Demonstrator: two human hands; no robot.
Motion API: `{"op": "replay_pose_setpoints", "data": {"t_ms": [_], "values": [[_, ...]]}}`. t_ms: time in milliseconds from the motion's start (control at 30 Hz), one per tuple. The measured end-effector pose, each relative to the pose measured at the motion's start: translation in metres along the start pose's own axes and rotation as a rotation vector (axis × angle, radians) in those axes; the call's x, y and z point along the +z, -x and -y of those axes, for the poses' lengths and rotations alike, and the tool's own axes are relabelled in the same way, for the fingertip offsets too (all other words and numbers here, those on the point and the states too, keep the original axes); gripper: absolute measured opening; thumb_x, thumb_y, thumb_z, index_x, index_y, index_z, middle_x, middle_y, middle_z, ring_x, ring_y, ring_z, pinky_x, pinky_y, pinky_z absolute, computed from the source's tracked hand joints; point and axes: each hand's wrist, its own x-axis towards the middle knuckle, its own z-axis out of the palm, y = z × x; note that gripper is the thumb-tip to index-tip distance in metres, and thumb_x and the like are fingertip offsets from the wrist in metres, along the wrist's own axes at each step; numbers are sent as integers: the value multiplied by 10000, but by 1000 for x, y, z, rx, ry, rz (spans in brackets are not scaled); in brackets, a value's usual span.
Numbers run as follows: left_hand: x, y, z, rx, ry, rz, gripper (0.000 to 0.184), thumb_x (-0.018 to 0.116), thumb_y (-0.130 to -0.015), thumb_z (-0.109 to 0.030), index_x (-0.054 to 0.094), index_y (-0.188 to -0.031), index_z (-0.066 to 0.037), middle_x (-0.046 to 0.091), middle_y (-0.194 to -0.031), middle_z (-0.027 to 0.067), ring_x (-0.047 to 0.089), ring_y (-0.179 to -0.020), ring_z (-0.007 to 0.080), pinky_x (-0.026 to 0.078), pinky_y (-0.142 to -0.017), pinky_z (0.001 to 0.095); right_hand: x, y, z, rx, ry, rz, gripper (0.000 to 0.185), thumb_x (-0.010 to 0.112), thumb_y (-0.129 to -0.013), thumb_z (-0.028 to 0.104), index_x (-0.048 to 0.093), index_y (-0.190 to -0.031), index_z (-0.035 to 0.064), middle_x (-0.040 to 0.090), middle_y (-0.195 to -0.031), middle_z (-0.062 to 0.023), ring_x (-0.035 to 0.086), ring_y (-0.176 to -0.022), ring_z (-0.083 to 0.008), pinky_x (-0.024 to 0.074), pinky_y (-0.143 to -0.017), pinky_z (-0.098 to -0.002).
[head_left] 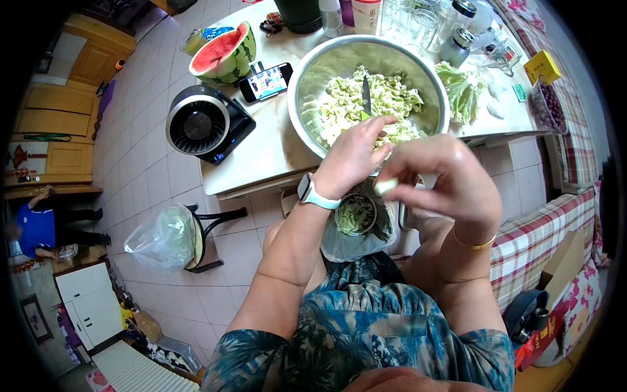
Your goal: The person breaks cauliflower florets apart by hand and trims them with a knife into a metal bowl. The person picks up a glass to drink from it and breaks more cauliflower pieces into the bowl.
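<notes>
A large steel bowl (302,121) holds chopped pale green vegetable pieces (339,98). A knife (366,91) with a dark blade and a green handle end lies on them. My left hand (353,157), wearing a watch, is at the bowl's near rim beside the handle, fingers apart and nothing visible in them. To its right, my right hand (450,173) pinches a small pale green vegetable piece (386,187), and is slightly blurred. Below both hands, a round container (356,214) with green scraps stands between my legs among plastic bags.
A cut watermelon (243,57), a phone (266,82) and a black fan (199,121) are left of the bowl. Leafy greens (462,91), jars and bottles stand right. A bagged stool (171,238) is on the floor; a person in blue (40,222) is far left.
</notes>
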Motion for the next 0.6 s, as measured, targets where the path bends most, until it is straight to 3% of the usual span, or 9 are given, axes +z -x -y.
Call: {"op": "replay_pose_setpoints", "data": {"t_ms": [33,100,133,167,267,367,467,500,600], "values": [[-4,0,-2,31,-73,-55,354,717,-939,-145,676,-1274,-38,727,-1172,209,723,-1009,383,571,-898,450,-4,2,-4,-29,32,-72,164,824,-864,47,729,-961,-45,728,-825,-84,699,-673,-162,548,-643,-287],[-14,-2,17,19,-106,-178,285,704,-967,-155,712,-1227,-38,753,-1129,185,744,-968,346,584,-863,413,-4,7,-6,221,-170,-252,154,796,-890,65,756,-1012,-19,733,-806,-56,676,-717,-82,539,-640,-273],[-25,-2,15,-16,-35,-275,225,684,-998,-167,738,-1173,-35,776,-1069,144,759,-918,280,590,-825,370,-4,7,-5,236,-188,-252,159,798,-893,71,758,-1019,-18,731,-805,-63,683,-713,-94,542,-642,-272],[-37,0,18,-74,-84,-340,161,655,-1034,-85,734,-1155,-12,785,-1047,78,729,-955,142,568,-840,283,-3,7,-5,250,-207,-253,165,799,-895,77,759,-1025,-17,730,-803,-69,691,-709,-107,544,-643,-271],[-61,1,26,-30,52,-549,130,648,-1043,-57,714,-1129,14,774,-1021,84,717,-917,119,579,-831,267,1,-1,-10,-37,-37,-10,182,812,-877,76,750,-1028,-3,714,-781,-88,711,-693,-171,560,-644,-280],[-67,6,32,-5,60,-597,127,642,-1045,-42,701,-1130,33,768,-1006,99,713,-876,120,590,-829,266,-1,-4,-3,230,-144,273,235,855,-869,103,745,-1034,-23,717,-794,-50,690,-697,-147,545,-635,-277],[-66,12,33,-22,59,-576,121,641,-1044,-37,699,-1119,38,765,-1002,96,714,-882,118,588,-818,264,4,-11,-13,197,53,120,245,853,-871,98,739,-1054,-19,697,-762,-52,651,-657,-136,519,-616,-276],[-66,14,33,-23,58,-582,121,641,-1044,-37,699,-1119,38,765,-1002,96,714,-882,118,588,-818,264,10,-19,-18,339,42,18,189,812,-858,129,754,-997,15,679,-699,-114,669,-637,-210,537,-627,-352],[-67,18,34,-40,40,-560,123,641,-1044,-44,703,-1117,34,764,-1007,93,711,-879,118,585,-816,265,42,-42,-77,289,277,-161,145,753,-864,150,779,-931,24,723,-793,-179,713,-741,-351,563,-703,-439]]}}
